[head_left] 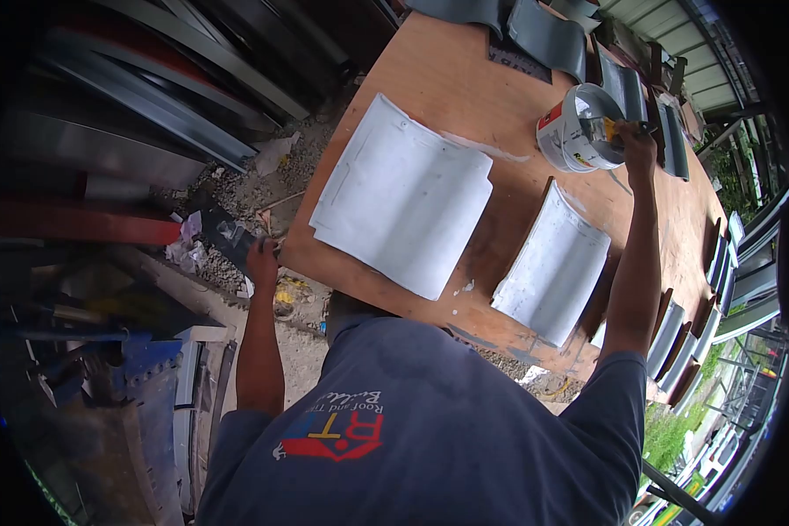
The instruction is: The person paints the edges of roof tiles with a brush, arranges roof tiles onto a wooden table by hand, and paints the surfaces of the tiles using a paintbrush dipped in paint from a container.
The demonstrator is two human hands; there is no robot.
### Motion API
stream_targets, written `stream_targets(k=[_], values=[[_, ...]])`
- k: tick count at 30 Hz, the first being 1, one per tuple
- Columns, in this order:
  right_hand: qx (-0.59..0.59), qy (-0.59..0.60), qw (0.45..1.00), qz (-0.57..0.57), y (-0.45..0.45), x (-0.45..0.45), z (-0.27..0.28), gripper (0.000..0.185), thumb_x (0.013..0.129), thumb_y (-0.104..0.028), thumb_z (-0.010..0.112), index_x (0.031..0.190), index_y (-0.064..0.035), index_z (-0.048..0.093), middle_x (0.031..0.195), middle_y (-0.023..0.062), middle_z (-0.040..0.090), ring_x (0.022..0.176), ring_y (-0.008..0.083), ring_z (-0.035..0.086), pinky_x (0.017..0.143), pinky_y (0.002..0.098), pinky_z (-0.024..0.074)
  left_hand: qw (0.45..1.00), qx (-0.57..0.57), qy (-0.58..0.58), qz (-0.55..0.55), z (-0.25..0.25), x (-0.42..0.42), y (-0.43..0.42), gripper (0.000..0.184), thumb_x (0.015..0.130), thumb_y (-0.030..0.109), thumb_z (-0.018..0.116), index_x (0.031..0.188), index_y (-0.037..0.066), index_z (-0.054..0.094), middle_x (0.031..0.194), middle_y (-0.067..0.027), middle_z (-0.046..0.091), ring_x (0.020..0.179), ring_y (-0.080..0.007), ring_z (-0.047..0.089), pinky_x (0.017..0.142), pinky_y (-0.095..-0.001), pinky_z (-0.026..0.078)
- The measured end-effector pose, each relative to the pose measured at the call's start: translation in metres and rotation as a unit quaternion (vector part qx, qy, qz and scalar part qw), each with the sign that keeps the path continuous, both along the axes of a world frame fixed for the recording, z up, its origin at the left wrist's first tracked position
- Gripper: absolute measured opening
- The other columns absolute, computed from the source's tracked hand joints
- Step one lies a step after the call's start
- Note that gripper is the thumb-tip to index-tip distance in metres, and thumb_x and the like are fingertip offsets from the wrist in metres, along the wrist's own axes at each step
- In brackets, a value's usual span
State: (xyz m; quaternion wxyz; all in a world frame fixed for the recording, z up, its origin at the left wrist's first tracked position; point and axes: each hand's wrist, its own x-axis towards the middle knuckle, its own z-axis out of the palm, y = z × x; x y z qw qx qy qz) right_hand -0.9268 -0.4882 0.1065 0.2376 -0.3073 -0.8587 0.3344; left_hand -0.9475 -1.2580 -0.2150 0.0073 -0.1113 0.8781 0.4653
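My right hand [637, 147] is closed around a paintbrush [610, 131], whose yellowish part shows over the mouth of a white paint bucket [559, 136]. Grey paint coats the bucket's inside. Off the table's left edge, my left hand [262, 260] has its fingers closed at the end of a dark flat piece [226, 230]; its exact kind is unclear. A large white-coated roof tile [403, 193] lies on the table between my arms. To its right, nearer my right forearm, rests a second white-coated roof tile [554, 263].
The wooden table [430, 61] has a curved edge close to my body. Several grey roof tiles [548, 39] line its far side, and more tiles [671, 337] stand at the right. Long metal profiles [167, 96] lean at the left above gravel and scraps.
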Motion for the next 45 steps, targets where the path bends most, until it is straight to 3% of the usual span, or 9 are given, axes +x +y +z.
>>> stream_targets(k=[5,13,19,31,35,39,43,44,45], values=[[-0.123,0.269,0.952,-0.082,0.009,0.014,-0.004,0.033,0.086,-0.027,0.083,0.099,0.0008,0.073,0.092,0.0060,0.071,0.075,0.0168,0.069,0.071,0.0333,0.0596,0.995,-0.100,-0.022,0.021,0.015,-0.035,0.068,0.039,0.099,0.030,0.055,0.117,-0.002,0.068,0.107,-0.0245,0.071,0.101,-0.0427,0.068,0.089,-0.0480,0.051],[-0.205,0.343,0.903,-0.159,-0.005,0.038,0.008,0.036,0.087,-0.020,0.079,0.106,0.0074,0.065,0.097,0.0161,0.070,0.078,0.0229,0.073,0.068,0.0358,0.0668,0.996,-0.022,-0.089,0.007,0.022,-0.040,0.064,0.039,0.097,0.026,0.054,0.117,-0.005,0.068,0.111,-0.0269,0.070,0.102,-0.0433,0.066,0.088,-0.0475,0.049],[0.192,0.081,0.973,-0.099,-0.005,0.024,-0.017,0.034,0.090,-0.034,0.074,0.090,-0.0007,0.073,0.081,0.0198,0.073,0.075,0.0319,0.072,0.070,0.0409,0.0539,0.994,-0.025,-0.100,-0.030,0.017,-0.041,0.059,0.037,0.095,0.024,0.053,0.111,-0.006,0.070,0.109,-0.0272,0.070,0.103,-0.0441,0.064,0.090,-0.0473,0.047],[0.180,-0.002,0.984,0.000,-0.018,0.008,0.009,0.033,0.093,-0.028,0.072,0.101,0.0043,0.073,0.083,0.0127,0.073,0.075,0.0174,0.070,0.068,0.0332,0.0535,0.992,-0.061,-0.100,-0.034,0.006,-0.042,0.052,0.037,0.094,0.023,0.053,0.113,-0.002,0.071,0.113,-0.0262,0.070,0.107,-0.0441,0.065,0.092,-0.0476,0.049],[0.019,0.190,0.978,-0.078,0.009,0.011,0.005,0.040,0.090,-0.033,0.075,0.095,0.0063,0.072,0.081,0.0174,0.072,0.075,0.0197,0.071,0.068,0.0364,0.0534,0.990,-0.050,-0.129,-0.011,0.008,-0.043,0.056,0.037,0.094,0.024,0.053,0.114,-0.002,0.071,0.113,-0.0264,0.070,0.107,-0.0446,0.065,0.091,-0.0476,0.049],[0.136,0.001,0.987,-0.083,0.011,0.019,0.000,0.040,0.087,-0.035,0.079,0.094,0.0038,0.074,0.080,0.0128,0.074,0.076,0.0210,0.072,0.066,0.0362,0.0525,0.988,-0.073,-0.135,-0.006,-0.012,-0.046,0.050,0.038,0.094,0.024,0.053,0.114,-0.002,0.070,0.112,-0.0274,0.070,0.107,-0.0460,0.065,0.091,-0.0481,0.049],[-0.255,0.361,0.883,-0.159,0.010,0.030,-0.005,0.033,0.092,-0.024,0.076,0.106,0.0045,0.070,0.096,0.0135,0.071,0.084,0.0181,0.070,0.075,0.0290,0.0598,0.989,-0.058,-0.137,-0.019,-0.003,-0.048,0.048,0.039,0.095,0.030,0.052,0.112,0.000,0.070,0.110,-0.0281,0.069,0.106,-0.0480,0.063,0.091,-0.0509,0.048],[0.077,0.244,0.959,-0.124,0.015,0.047,-0.019,0.030,0.093,-0.023,0.073,0.106,0.0043,0.069,0.095,0.0142,0.071,0.083,0.0189,0.070,0.074,0.0273,0.0599,0.988,-0.065,-0.140,-0.007,-0.003,-0.051,0.045,0.039,0.095,0.030,0.052,0.112,0.000,0.070,0.110,-0.0281,0.069,0.106,-0.0480,0.063,0.091,-0.0509,0.048],[0.018,0.277,0.954,-0.109,0.013,0.053,-0.024,0.028,0.094,-0.022,0.072,0.104,0.0031,0.068,0.092,0.0130,0.070,0.080,0.0190,0.069,0.073,0.0270,0.0592,0.989,-0.073,-0.129,-0.008,-0.007,-0.054,0.044,0.039,0.096,0.032,0.052,0.111,0.001,0.071,0.110,-0.0280,0.069,0.105,-0.0484,0.063,0.091,-0.0516,0.048]])
